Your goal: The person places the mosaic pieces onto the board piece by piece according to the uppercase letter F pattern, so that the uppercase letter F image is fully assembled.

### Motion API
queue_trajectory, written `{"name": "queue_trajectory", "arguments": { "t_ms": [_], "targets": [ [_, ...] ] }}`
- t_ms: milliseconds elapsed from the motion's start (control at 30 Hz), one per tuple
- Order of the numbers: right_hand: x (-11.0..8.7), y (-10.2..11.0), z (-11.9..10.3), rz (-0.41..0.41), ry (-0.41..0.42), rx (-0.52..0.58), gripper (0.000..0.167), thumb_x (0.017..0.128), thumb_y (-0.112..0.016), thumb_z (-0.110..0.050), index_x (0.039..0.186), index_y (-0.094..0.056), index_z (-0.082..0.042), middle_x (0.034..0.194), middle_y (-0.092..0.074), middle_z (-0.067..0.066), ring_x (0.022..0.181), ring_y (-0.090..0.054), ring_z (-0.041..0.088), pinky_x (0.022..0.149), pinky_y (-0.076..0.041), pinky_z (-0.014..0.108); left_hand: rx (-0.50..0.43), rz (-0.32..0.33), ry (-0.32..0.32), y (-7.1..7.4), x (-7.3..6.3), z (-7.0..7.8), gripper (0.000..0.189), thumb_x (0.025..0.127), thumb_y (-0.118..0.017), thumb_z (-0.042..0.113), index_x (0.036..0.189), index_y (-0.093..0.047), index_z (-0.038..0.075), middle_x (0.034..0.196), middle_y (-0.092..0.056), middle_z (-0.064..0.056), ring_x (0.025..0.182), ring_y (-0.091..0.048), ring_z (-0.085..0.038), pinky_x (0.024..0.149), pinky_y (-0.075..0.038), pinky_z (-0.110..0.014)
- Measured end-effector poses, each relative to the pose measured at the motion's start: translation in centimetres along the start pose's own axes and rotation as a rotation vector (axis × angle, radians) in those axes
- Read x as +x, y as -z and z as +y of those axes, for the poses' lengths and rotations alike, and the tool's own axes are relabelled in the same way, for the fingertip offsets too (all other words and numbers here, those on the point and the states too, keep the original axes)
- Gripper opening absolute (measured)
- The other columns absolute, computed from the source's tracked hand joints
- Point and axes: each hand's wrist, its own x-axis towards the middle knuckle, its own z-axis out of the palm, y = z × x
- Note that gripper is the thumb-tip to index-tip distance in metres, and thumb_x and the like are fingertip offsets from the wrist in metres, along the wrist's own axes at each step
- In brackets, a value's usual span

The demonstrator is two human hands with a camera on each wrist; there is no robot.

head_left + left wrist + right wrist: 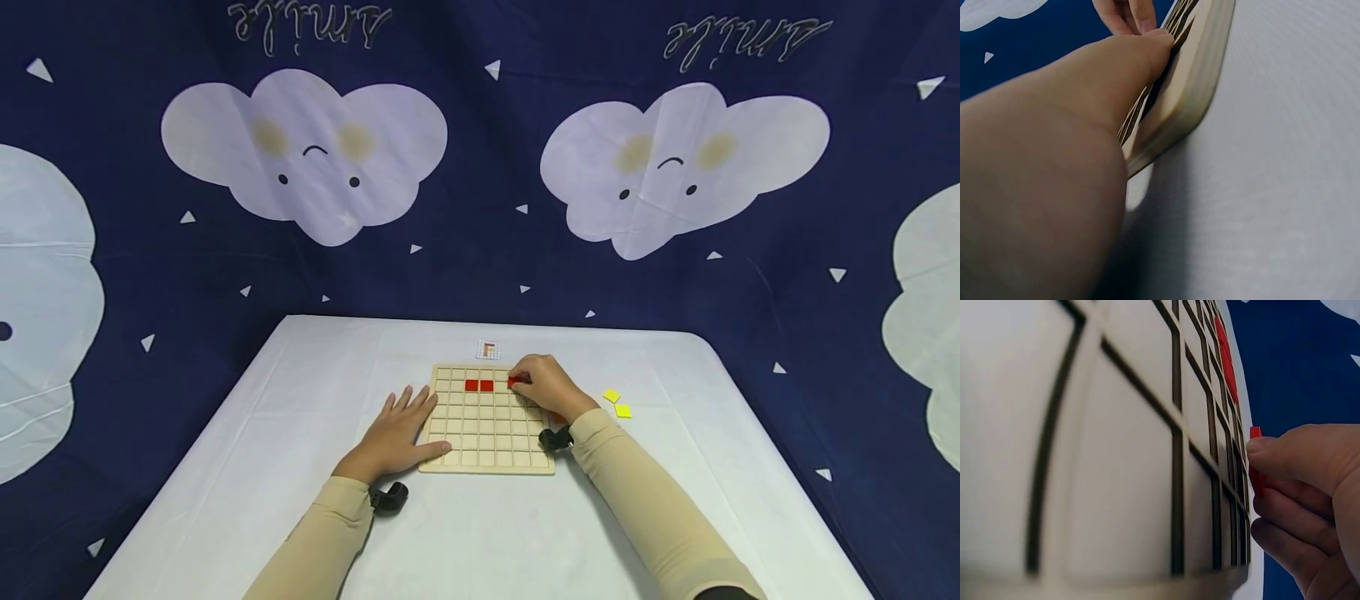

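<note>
A wooden grid board (487, 458) lies on the white table, with two red square tiles (479, 386) side by side in its upper rows. Over the board's upper right part, my right hand (551, 385) pinches another red tile (1256, 462) between thumb and fingers. In the right wrist view that tile stands on edge, just off the grid. My left hand (397, 437) rests with spread fingers along the board's left edge, its thumb (1154, 53) lying over the frame. Part of the board's right side is hidden under the right hand and wrist.
Two yellow tiles (617, 403) lie on the table right of the board. An orange piece (558, 418) shows partly beneath the right wrist. Behind the board lies a small printed pattern card (488, 350). A dark blue cloth with clouds (480, 167) hangs past the table's far edge.
</note>
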Motion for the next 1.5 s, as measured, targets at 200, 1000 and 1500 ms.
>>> {"name": "queue_trajectory", "arguments": {
  "t_ms": [200,1000,1500],
  "targets": [
    [0.4,-0.6,-0.6,-0.028,0.032,0.010,0.016,0.093,-0.081,-0.006,0.109,-0.081,-0.004,0.107,-0.075,0.004,0.097,-0.069,0.019,0.087,-0.057,0.036,0.001,0.027,-0.015,-0.1,-0.1,0.0,0.101,0.095,-0.058,0.073,0.164,-0.035,0.004,0.171,-0.024,-0.016,0.157,-0.012,-0.043,0.125,-0.005,-0.060],
    [1.0,-1.4,-1.8,-0.069,0.020,-0.008,0.019,0.092,-0.082,-0.003,0.110,-0.081,-0.004,0.108,-0.075,0.005,0.098,-0.069,0.020,0.088,-0.057,0.036,0.007,-0.009,0.015,-0.3,0.0,-0.2,0.103,0.094,-0.054,0.078,0.167,-0.030,0.008,0.173,-0.018,-0.010,0.158,-0.005,-0.037,0.125,0.000,-0.056],
    [0.4,-0.9,-1.3,-0.036,0.025,0.033,0.021,0.093,-0.081,-0.004,0.114,-0.080,-0.001,0.111,-0.075,0.007,0.100,-0.071,0.021,0.088,-0.058,0.035,0.013,-0.004,0.015,-0.2,0.0,-0.1,0.103,0.094,-0.054,0.078,0.167,-0.030,0.009,0.173,-0.018,-0.010,0.158,-0.006,-0.037,0.125,0.001,-0.055]
  ]
}}
